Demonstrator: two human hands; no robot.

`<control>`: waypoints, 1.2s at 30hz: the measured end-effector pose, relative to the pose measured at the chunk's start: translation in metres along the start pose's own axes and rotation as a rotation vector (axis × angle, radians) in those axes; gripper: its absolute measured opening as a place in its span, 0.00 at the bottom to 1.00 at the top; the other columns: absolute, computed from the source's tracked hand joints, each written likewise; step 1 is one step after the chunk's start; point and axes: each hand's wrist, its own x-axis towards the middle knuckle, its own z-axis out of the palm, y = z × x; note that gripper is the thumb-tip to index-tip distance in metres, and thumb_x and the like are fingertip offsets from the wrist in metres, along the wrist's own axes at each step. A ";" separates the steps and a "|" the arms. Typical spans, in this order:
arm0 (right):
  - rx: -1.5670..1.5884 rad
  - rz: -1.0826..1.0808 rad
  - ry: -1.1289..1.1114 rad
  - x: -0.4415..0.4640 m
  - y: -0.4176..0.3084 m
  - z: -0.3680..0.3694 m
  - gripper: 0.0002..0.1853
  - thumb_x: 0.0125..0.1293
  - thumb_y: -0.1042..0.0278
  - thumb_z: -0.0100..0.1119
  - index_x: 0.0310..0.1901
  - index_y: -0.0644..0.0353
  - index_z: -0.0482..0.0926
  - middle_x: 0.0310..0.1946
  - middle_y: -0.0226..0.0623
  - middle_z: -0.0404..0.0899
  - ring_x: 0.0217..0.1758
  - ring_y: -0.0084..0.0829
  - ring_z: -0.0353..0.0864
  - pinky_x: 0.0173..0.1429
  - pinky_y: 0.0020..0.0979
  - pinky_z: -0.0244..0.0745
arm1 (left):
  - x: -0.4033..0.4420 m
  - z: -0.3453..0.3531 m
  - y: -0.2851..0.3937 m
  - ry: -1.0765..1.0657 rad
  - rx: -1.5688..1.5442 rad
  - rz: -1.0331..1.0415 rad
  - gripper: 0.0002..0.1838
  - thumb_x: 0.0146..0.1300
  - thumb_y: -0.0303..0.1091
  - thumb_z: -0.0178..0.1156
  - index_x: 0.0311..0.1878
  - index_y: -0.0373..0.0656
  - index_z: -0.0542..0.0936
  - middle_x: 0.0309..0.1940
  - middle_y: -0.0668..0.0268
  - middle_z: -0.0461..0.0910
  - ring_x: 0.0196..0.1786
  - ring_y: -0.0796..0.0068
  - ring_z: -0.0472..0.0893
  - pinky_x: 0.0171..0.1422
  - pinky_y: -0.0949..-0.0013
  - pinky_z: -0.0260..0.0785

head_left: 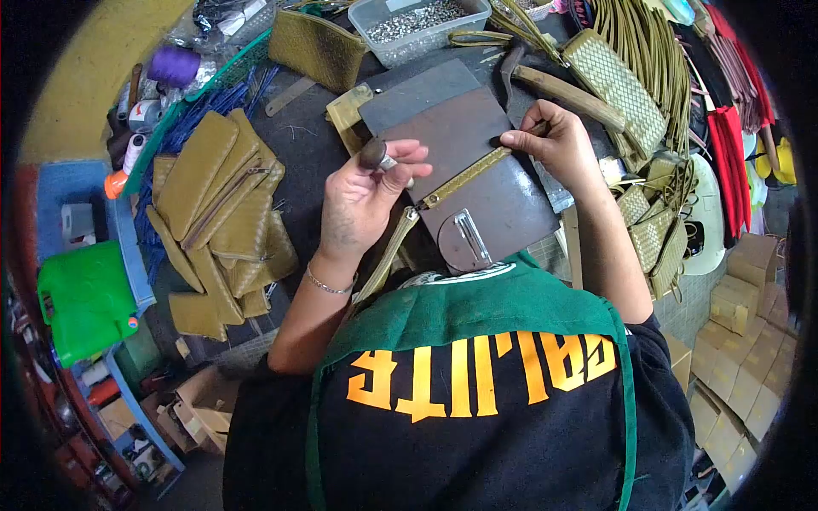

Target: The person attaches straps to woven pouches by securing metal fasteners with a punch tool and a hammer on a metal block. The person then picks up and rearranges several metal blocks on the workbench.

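My left hand (354,200) is curled round a tool with a rounded dark handle (372,154) and a pale metal collar; its working end is hidden by the fingers. A narrow olive-gold textured strip (465,177) lies slantwise between my hands, with a small round hole or stud near its lower left end. Beside that end is a wrist strap (397,247). At the strip's upper right end, my right hand (558,146) pinches something small and dark that I cannot make out. Under the strip is a brown clipboard (515,200) with a metal clip.
A hammer (571,95) lies beyond my right hand. Olive pouches (217,183) are piled at left, with woven pouches (613,81) and straps at right. Small metal fittings fill a clear tub (400,51) at the back. A metal ruler (290,95) lies nearby.
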 end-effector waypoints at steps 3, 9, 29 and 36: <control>0.003 0.019 -0.012 0.001 0.001 0.000 0.18 0.42 0.60 0.70 0.22 0.62 0.71 0.16 0.29 0.71 0.22 0.20 0.67 0.27 0.25 0.65 | 0.001 0.002 -0.006 -0.049 0.064 0.058 0.18 0.58 0.37 0.55 0.45 0.32 0.72 0.40 0.61 0.74 0.43 0.75 0.75 0.48 0.75 0.66; 0.029 0.040 -0.020 0.001 -0.001 -0.001 0.18 0.41 0.58 0.71 0.22 0.61 0.72 0.16 0.30 0.70 0.21 0.20 0.67 0.26 0.25 0.64 | -0.005 0.012 -0.011 -0.043 0.123 0.053 0.21 0.56 0.41 0.57 0.45 0.33 0.72 0.37 0.63 0.74 0.44 0.76 0.75 0.48 0.75 0.67; 0.068 0.027 -0.062 0.002 0.001 -0.001 0.18 0.44 0.58 0.70 0.21 0.59 0.70 0.14 0.22 0.67 0.19 0.14 0.62 0.22 0.19 0.58 | -0.006 0.018 0.001 -0.066 0.452 0.087 0.12 0.53 0.34 0.60 0.34 0.34 0.76 0.31 0.64 0.75 0.33 0.76 0.74 0.36 0.75 0.68; 0.060 -0.025 -0.041 0.001 0.003 -0.001 0.17 0.45 0.59 0.69 0.22 0.59 0.69 0.14 0.20 0.65 0.19 0.13 0.61 0.21 0.19 0.57 | -0.006 0.018 0.010 -0.155 0.785 0.149 0.11 0.47 0.32 0.64 0.31 0.35 0.77 0.28 0.63 0.75 0.32 0.67 0.75 0.38 0.70 0.67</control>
